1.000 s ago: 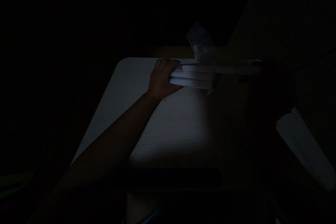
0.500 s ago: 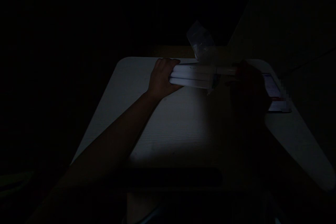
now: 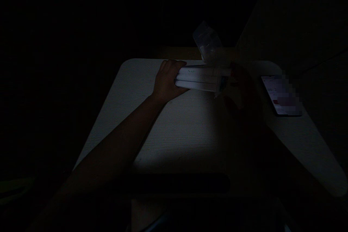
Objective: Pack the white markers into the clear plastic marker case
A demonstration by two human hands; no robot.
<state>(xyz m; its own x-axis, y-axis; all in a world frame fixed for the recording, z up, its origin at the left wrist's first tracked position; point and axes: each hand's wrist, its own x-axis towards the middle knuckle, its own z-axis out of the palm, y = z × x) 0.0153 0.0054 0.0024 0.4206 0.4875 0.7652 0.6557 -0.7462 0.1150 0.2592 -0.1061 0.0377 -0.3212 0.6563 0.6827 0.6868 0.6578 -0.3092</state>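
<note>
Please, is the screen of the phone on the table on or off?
On: the phone shows a pale, glowing screen with a reddish patch; part of it is pixelated.

The right hand (image 3: 246,92) is farther left, its fingers spread. The slim white rod (image 3: 221,71) sits deeper in the plastic-wrapped white bundle (image 3: 199,84). The black-edged, lit phone (image 3: 281,98) is now uncovered.

Bundle of pens (image 3: 199,78) that lay across the far part of my desk (image 3: 174,134), clear wrapper (image 3: 208,41) just behind it, phone (image 3: 281,96) that lay on the desk's right side.
</note>
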